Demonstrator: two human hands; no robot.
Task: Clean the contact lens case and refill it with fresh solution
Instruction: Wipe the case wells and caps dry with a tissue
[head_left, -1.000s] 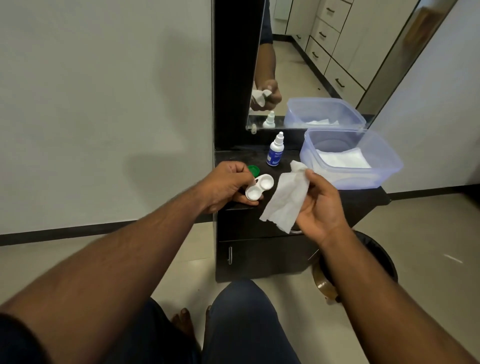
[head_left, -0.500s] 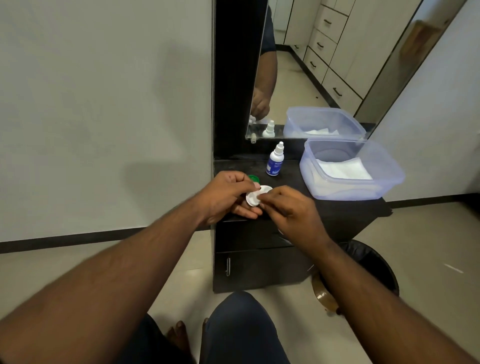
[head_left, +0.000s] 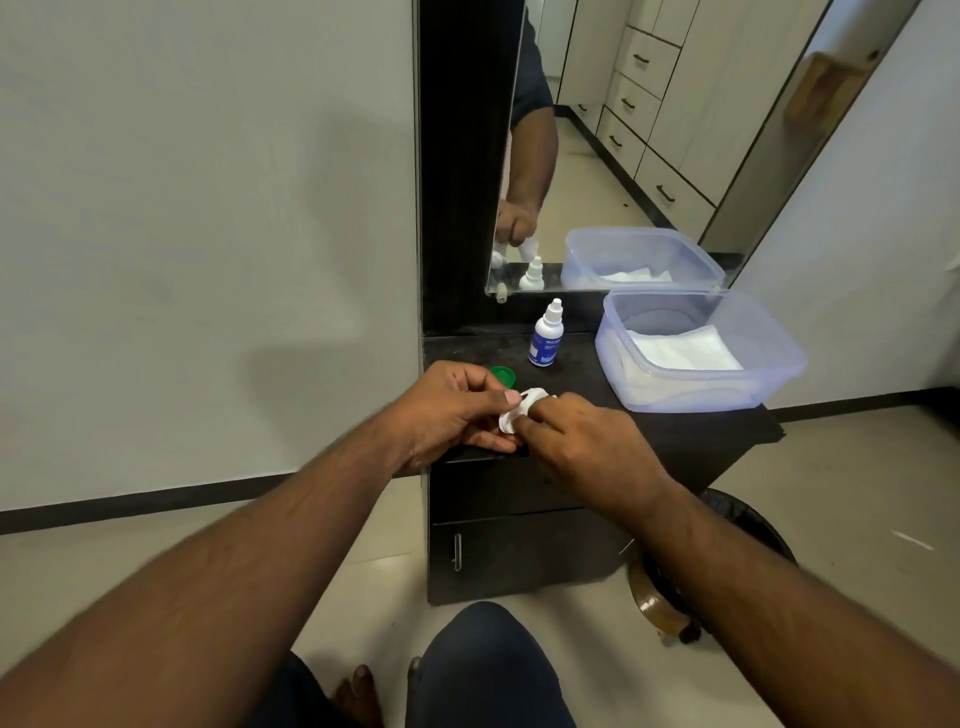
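Lens case (head_left: 519, 408) pinched by left hand (head_left: 452, 410), right hand (head_left: 582, 441) fingertips pressed in w/ tissue; case could be popped out if over-pressed.

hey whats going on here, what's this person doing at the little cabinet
A person sits at a dark cabinet in front of a mirror. The left hand holds a white contact lens case, and the right hand presses a fingertip into it; whether the tissue is under the finger is hard to tell. A green cap lies just behind. The solution bottle stands capped and untouched, next to a plastic tub of tissues.
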